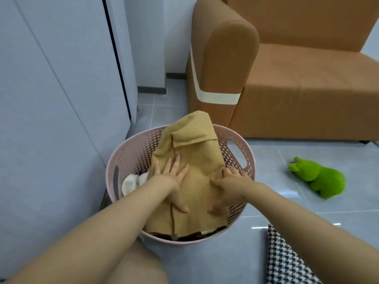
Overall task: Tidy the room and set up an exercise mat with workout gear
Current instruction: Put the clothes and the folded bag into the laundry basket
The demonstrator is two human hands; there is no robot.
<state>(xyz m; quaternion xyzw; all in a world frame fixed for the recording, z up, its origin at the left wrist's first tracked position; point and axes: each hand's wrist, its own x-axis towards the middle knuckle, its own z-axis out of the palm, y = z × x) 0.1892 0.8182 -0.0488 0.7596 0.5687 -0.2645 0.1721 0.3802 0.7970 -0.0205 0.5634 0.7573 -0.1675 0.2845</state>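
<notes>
A pink perforated laundry basket (131, 152) stands on the grey tiled floor in front of me. A mustard-yellow towel (194, 148) lies on top of the clothes inside, its far end sticking up over the rim. My left hand (174, 179) presses flat on the towel with straight, spread fingers. My right hand (229, 187) rests on the towel's right edge with fingers spread, near the basket wall. A white garment (131, 181) shows at the basket's left side, and dark clothing lies under the towel at the front.
An orange-brown sofa (297, 89) stands behind the basket to the right. A green plush toy (322, 179) lies on the floor at the right. A houndstooth cushion (287, 261) sits at the lower right. A pale wall and cabinet (61, 99) run along the left.
</notes>
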